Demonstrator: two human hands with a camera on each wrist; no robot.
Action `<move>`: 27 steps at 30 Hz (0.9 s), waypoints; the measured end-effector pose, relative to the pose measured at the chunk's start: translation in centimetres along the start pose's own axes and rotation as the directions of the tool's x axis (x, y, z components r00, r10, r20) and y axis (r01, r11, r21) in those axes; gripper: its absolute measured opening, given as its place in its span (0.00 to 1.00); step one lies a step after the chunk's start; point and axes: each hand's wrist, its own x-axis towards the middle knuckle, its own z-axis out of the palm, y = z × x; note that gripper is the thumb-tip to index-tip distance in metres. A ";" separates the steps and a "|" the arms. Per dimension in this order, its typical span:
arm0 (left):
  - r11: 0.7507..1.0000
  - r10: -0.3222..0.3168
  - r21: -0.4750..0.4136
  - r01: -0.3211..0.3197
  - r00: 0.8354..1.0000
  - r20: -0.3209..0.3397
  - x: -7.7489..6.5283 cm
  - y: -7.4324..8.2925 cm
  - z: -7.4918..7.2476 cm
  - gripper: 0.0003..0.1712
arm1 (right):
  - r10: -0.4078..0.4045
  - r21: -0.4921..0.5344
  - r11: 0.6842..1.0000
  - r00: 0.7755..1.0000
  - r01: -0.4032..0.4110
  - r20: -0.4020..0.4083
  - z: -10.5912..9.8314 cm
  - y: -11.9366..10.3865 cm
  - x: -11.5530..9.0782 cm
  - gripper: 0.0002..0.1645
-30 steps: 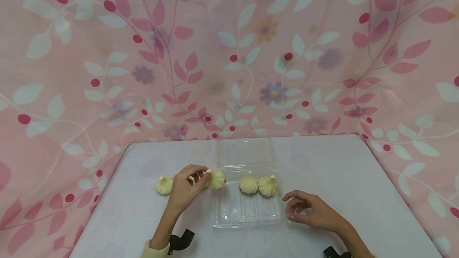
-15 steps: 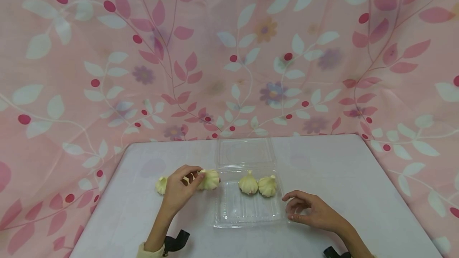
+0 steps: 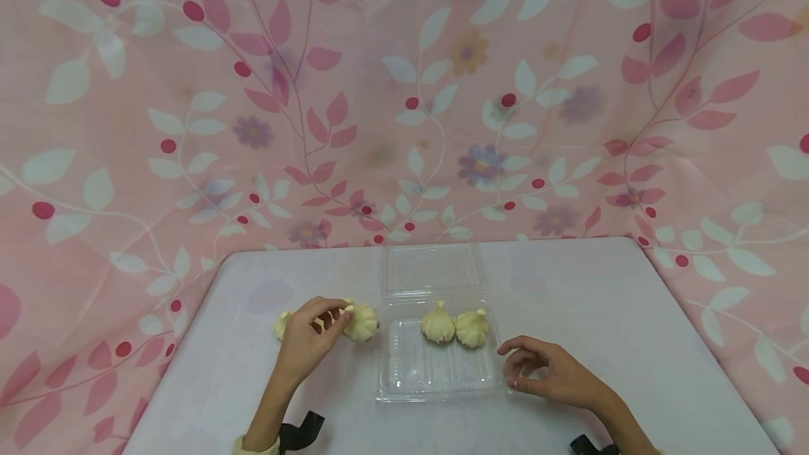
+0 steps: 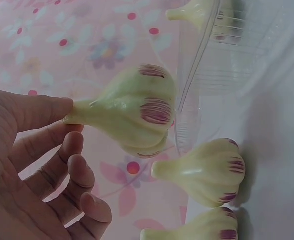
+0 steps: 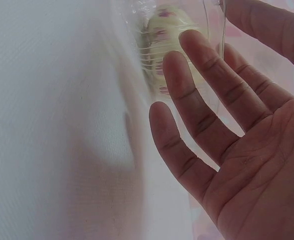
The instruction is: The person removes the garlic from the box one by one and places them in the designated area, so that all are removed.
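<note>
My left hand (image 3: 310, 339) pinches the stem of a pale garlic bulb (image 3: 362, 323) between thumb and forefinger, left of the clear plastic box (image 3: 436, 374). The other fingers are loosely curled beneath it. In the left wrist view the held bulb (image 4: 132, 112) has purple streaks, and two further bulbs, one of them a garlic bulb (image 4: 201, 172) with its stem toward the hand, lie below it. Inside the box sit a garlic bulb (image 3: 437, 323) and another garlic bulb (image 3: 472, 328), side by side. My right hand (image 3: 550, 371) is relaxed, fingertips right at the box's right edge.
The hinged lid (image 3: 432, 269) lies back behind the box. A garlic bulb (image 3: 281, 326) on the white table (image 3: 594, 293) is partly hidden by the left hand. Black wrist mounts (image 3: 303, 430) sit below both hands. A pink floral cloth (image 3: 379, 90) hangs behind the table.
My left hand has moved left with the garlic bulb, from over the box's left edge to beside it. The right hand and the two bulbs inside the box have stayed put.
</note>
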 end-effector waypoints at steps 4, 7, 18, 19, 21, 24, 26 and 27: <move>1.000 0.009 0.009 -0.009 1.000 0.016 -0.1 -0.1 -0.2 0.09 | -0.018 -0.001 1.000 1.000 0.018 -0.001 0.0 0.1 0.0 0.25; 1.000 0.007 0.010 -0.007 1.000 0.024 -0.1 0.0 -0.3 0.09 | -0.015 0.002 1.000 1.000 0.015 -0.003 0.0 0.1 0.0 0.26; 1.000 -0.002 0.029 0.000 0.998 0.062 -0.5 -0.8 -0.5 0.08 | 0.011 -0.003 1.000 1.000 -0.011 -0.006 0.0 0.1 0.0 0.25; 0.999 -0.001 0.034 -0.001 0.998 0.067 -0.5 -0.8 -0.5 0.08 | 0.014 -0.004 1.000 1.000 -0.014 -0.007 0.0 0.1 0.0 0.25; 0.999 0.000 0.040 -0.003 0.997 0.076 -0.6 -1.0 -0.6 0.08 | 0.017 -0.005 1.000 1.000 -0.017 -0.009 0.0 0.0 0.0 0.25; 0.999 0.006 0.049 -0.010 0.997 0.080 -0.8 -1.2 -0.7 0.08 | 0.018 -0.006 1.000 1.000 -0.018 -0.010 0.0 0.0 0.0 0.25; 0.999 0.018 0.047 -0.022 0.997 0.079 -0.9 -1.3 -0.7 0.08 | 0.015 -0.006 1.000 1.000 -0.015 -0.008 0.0 -0.1 0.0 0.25; 0.999 0.024 0.046 -0.028 0.997 0.078 -0.9 -1.3 -0.8 0.08 | 0.016 -0.006 1.000 1.000 -0.016 -0.008 0.0 -0.1 0.0 0.25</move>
